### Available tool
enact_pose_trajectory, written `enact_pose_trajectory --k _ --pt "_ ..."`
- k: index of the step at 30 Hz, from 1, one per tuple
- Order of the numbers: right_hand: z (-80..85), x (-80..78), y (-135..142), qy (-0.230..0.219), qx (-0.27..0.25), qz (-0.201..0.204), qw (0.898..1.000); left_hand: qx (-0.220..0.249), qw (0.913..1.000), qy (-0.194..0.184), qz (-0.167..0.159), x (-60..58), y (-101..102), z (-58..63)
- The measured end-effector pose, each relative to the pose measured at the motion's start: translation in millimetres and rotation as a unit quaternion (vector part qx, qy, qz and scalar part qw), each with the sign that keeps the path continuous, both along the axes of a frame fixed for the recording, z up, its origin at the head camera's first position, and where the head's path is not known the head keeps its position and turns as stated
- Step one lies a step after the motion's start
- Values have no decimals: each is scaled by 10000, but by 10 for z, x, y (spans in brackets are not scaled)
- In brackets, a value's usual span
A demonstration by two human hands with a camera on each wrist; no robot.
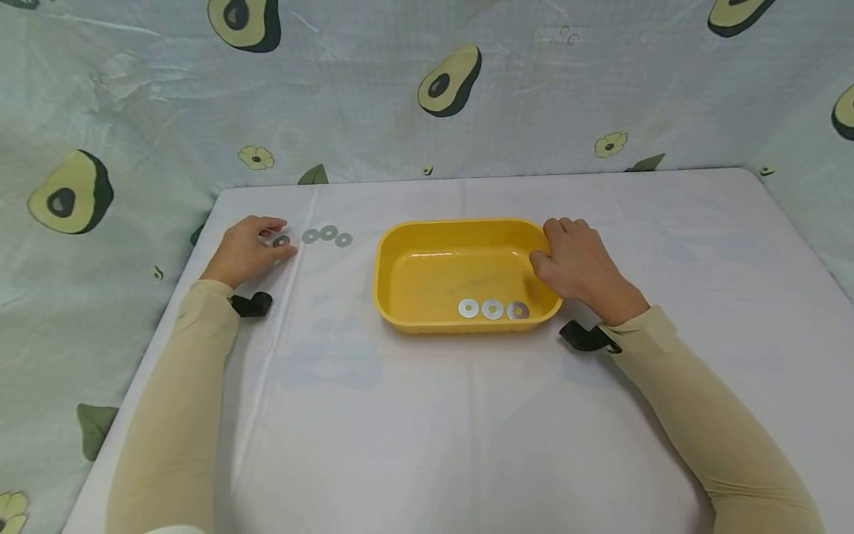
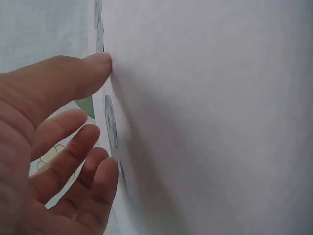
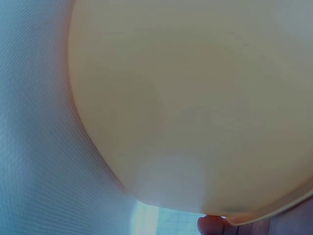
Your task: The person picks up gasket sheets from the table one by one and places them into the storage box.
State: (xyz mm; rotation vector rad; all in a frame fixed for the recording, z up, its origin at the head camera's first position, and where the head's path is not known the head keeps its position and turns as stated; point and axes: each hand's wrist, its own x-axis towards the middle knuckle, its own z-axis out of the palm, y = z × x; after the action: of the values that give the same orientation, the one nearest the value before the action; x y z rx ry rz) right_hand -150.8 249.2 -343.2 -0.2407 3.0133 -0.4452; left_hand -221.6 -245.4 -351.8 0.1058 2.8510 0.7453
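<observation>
On the left of the table my left hand [image 1: 242,250] reaches over flat metal washers, its thumb and fingers spread apart. One washer [image 1: 282,241] lies in the gap between them; in the left wrist view this washer [image 2: 111,122] rests flat on the cloth, with another partly behind the fingertips. Three more washers [image 1: 328,233] sit just right of that hand. My right hand [image 1: 579,263] grips the right rim of a yellow plastic tray [image 1: 427,327], thumb on the inner side. Inside it, three washers [image 1: 492,309] line up along the near right wall.
A white cloth [image 1: 427,437] covers the table. Behind and to the left hangs a pale curtain [image 1: 360,89] printed with avocados. Black wrist cameras [image 1: 252,305] sit under both sleeves.
</observation>
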Motion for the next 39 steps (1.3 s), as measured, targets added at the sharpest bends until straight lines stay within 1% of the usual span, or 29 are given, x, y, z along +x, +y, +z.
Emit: enact_pose_trajectory --k 4,7,13,17,23,28,34,39 --pt "-6 -1 2 4 -20 -12 10000 61 9999 -137 49 -26 -10 -20" --pt "-8 0 0 -13 -22 -35 10000 113 9998 -127 40 -35 -27 -32" --pt "-12 3 -4 -65 -2 -47 10000 152 9999 5 -19 -29 -81 -63" --pt "-14 3 2 -26 -2 -39 10000 246 9997 79 -1 -24 -97 -79" --pt "-12 5 10 9 -17 -15 10000 339 9992 168 133 -23 -93 -135" --pt "-8 2 0 -48 19 -15 10000 444 9983 320 221 -16 -91 -185" --pt "8 2 1 -81 36 -32 10000 397 9987 294 142 -36 -76 -192" --pt "11 -4 -4 -71 2 -26 10000 386 9986 372 -31 -53 -67 -186"
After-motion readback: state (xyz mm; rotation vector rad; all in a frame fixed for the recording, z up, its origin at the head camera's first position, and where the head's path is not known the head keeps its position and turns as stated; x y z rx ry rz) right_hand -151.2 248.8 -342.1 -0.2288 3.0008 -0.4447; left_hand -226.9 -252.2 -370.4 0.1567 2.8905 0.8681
